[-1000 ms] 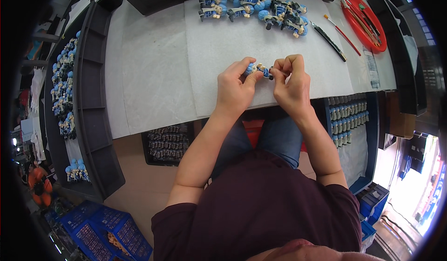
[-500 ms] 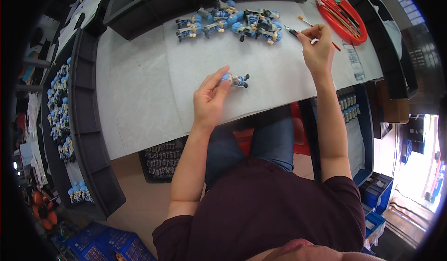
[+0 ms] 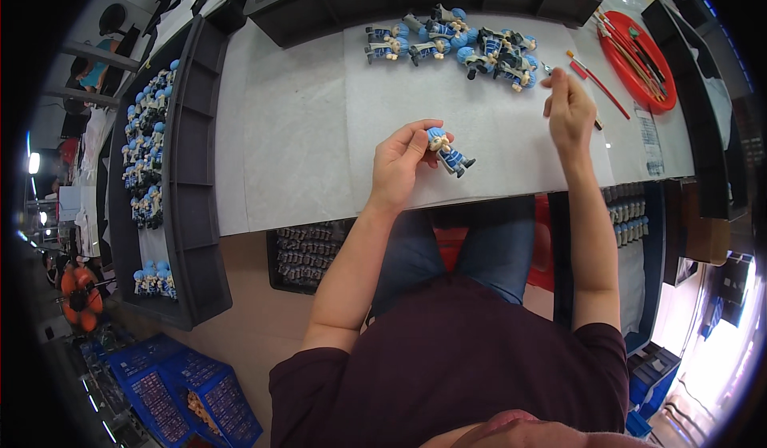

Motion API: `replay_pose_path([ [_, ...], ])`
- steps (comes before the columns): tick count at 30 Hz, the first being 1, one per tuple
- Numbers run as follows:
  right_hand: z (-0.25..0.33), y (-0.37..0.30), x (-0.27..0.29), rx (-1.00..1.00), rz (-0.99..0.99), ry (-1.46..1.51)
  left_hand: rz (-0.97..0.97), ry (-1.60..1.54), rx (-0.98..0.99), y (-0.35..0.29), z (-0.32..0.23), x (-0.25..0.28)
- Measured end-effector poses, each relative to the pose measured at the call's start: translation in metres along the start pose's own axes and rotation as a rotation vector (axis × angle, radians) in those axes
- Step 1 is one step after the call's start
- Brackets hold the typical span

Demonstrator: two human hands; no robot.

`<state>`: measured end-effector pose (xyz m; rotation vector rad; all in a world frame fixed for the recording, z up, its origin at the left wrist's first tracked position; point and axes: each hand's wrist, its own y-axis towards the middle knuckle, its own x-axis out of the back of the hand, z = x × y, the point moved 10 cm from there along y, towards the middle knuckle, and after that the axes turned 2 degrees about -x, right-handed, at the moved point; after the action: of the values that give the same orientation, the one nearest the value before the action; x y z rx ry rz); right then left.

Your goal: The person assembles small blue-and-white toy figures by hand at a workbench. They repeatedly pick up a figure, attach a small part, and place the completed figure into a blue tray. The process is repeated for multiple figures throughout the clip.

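Left hand (image 3: 397, 163) pinching a small blue-helmeted plastic figurine (image 3: 447, 152) by its head end, long axis slanting away toward the right, right hand (image 3: 569, 111) well off, closed on a thin brush (image 3: 548, 69) near the pile of matching blue figurines (image 3: 455, 42).

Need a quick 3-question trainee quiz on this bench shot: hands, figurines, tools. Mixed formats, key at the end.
1. True or false: the left hand holds a blue-capped figurine over the white mat.
2. The right hand is closest to which?
A. the blue crates on the floor
B. the heap of figurines at the far side of the mat
C. the dark tray of figurines at the left
3. Fill in: the round tray that holds brushes at the right of the table is coloured ____.

Key: 1 true; 2 B; 3 red. Whether the right hand pinches a small tool cannot be told from this view.
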<state>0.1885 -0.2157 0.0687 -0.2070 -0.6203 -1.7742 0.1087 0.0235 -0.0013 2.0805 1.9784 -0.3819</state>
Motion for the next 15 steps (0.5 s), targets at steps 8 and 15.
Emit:
replay_pose_path([
  [8,0.054,-0.107,-0.063,0.261,0.298,0.181,-0.001,-0.062,-0.014,0.0,-0.005,-0.003],
  [15,0.032,-0.105,-0.061,0.144,0.237,0.272,0.018,0.002,-0.033,0.0,-0.007,-0.008],
])
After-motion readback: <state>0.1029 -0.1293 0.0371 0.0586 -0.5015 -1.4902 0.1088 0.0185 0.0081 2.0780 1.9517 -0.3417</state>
